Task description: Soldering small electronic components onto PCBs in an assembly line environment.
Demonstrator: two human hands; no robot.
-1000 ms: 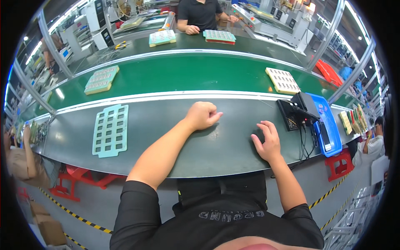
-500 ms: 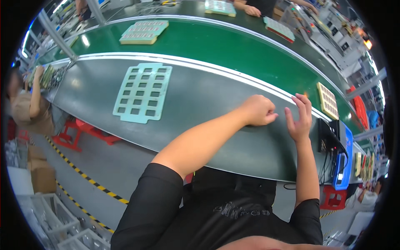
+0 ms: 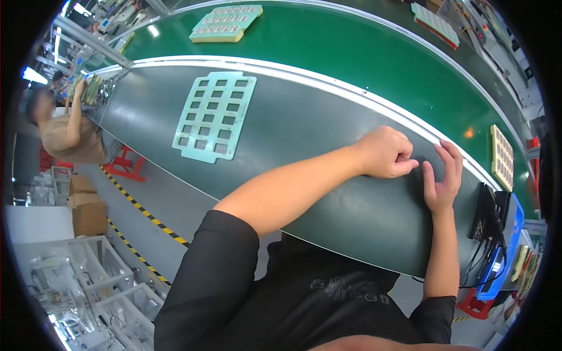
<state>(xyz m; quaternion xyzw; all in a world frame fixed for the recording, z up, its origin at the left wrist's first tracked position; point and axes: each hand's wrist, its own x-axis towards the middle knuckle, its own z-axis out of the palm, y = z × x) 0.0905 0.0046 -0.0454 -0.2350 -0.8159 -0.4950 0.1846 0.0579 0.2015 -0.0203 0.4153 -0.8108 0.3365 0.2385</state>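
Note:
My left hand is curled into a loose fist over the grey worktable, thumb against the bent fingers; whatever it may hold is hidden. Just right of it, my right hand is raised with its fingers apart and nothing in it. The left thumb tip comes close to the right thumb, with a small gap. Well left of both hands, a light green flat tray with rows of square cutouts lies on the table, untouched.
A green conveyor belt runs beyond a white rail, carrying a filled green tray and a cream tray. Near my right hand stand a black box with cables and a blue bin. A person works at far left.
The view has shifted, so the table and trays sit differently in the picture. My left fist has come slightly closer to my right hand; both keep much the same shape.

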